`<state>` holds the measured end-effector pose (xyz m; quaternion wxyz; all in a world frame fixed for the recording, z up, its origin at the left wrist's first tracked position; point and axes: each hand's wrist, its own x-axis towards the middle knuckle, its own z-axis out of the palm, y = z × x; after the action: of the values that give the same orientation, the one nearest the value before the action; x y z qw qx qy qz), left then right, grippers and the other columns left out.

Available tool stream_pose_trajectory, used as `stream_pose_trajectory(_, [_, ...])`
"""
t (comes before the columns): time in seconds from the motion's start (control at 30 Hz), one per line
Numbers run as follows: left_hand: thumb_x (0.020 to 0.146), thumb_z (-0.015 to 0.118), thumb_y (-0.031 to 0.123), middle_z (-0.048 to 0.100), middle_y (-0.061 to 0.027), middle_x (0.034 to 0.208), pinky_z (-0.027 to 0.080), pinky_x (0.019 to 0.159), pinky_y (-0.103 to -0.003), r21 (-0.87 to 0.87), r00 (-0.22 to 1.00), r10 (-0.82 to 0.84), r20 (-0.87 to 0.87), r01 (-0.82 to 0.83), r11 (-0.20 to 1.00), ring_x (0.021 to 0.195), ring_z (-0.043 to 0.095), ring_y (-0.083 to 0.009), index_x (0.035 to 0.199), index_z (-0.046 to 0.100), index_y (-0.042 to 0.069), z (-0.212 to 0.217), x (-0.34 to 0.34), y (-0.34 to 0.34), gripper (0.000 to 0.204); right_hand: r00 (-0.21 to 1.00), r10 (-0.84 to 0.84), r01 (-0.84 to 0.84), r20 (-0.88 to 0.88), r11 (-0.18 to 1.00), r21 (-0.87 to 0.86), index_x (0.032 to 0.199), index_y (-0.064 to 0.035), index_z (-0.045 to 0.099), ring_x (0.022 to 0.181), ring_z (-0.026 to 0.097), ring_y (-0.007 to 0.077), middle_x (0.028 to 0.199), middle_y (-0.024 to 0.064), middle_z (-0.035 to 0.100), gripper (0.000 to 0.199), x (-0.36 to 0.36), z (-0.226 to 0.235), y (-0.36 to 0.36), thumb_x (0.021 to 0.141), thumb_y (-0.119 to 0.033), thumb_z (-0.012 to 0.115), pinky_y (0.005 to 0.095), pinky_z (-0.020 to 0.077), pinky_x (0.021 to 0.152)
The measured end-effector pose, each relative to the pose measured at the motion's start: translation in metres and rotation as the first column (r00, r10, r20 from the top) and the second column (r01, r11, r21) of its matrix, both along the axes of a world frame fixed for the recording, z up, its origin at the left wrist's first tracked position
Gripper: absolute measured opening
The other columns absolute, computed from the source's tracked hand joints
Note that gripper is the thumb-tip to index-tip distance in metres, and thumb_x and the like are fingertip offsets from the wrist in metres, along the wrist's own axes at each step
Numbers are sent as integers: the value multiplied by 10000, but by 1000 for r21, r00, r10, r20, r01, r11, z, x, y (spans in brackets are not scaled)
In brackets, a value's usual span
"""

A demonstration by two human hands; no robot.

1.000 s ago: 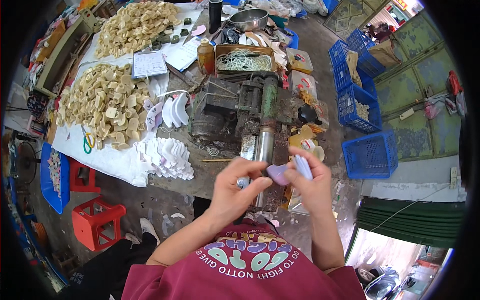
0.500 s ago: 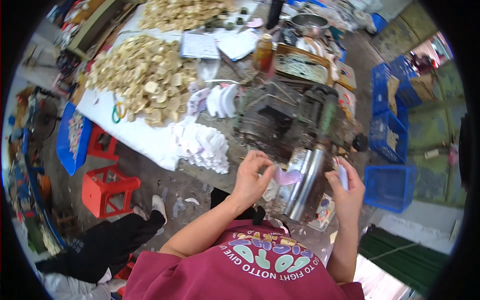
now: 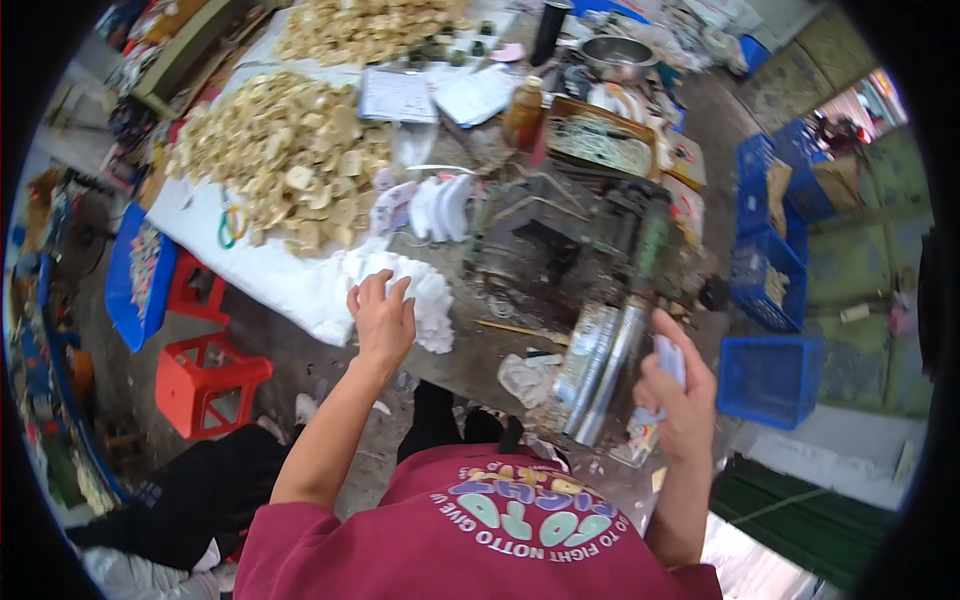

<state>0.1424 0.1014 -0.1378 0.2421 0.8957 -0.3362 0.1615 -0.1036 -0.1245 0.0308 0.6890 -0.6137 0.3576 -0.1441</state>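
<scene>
My left hand (image 3: 383, 318) is at the near edge of a heap of thin white pieces (image 3: 425, 297) on the left part of the table. Its fingers are apart and I see nothing between them. Off to the right, my right hand (image 3: 678, 385) is closed around some thin pale lilac pieces (image 3: 669, 362), whose edges show between thumb and fingers. Just left of that hand, a bright metal roller (image 3: 610, 375) juts toward me from a dark, greasy machine (image 3: 545, 235). A stack of curved white pieces (image 3: 441, 208) lies beyond the white heap.
A big pile of cream-coloured pieces (image 3: 285, 160) covers the far left of the table, with scissors (image 3: 232, 227) beside it. A crumpled white cloth (image 3: 527, 378) lies near the roller. Red stools (image 3: 210, 385) stand left, blue crates (image 3: 770, 380) right.
My left hand has moved left from the roller to the white heap. The glittery pink curved piece it had by the roller is no longer seen there. My right hand has shifted slightly left and down.
</scene>
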Motion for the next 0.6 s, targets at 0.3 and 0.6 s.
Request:
stream_pose_trajectory(0.3, [859,659,76,656,-28,875,449,781,-262,-707,-203,-698,-686,-38,706,850,583,-96,903,684,-9,153,-102,-89,99,967,206,-201,147,978,-52,1412,-34,414,849,528,28,1010,-11,598,703,7,4,19,772,-22,704,187,433,761])
stream_pose_trajectory(0.6, [898,580,17,646,-72,929,501,678,-245,-836,16,-874,-485,-303,458,794,625,-117,878,645,-24,132,-120,-98,79,975,-212,203,70,972,116,1367,-32,463,653,550,46,913,20,638,640,-37,-19,-24,774,-28,706,188,444,560])
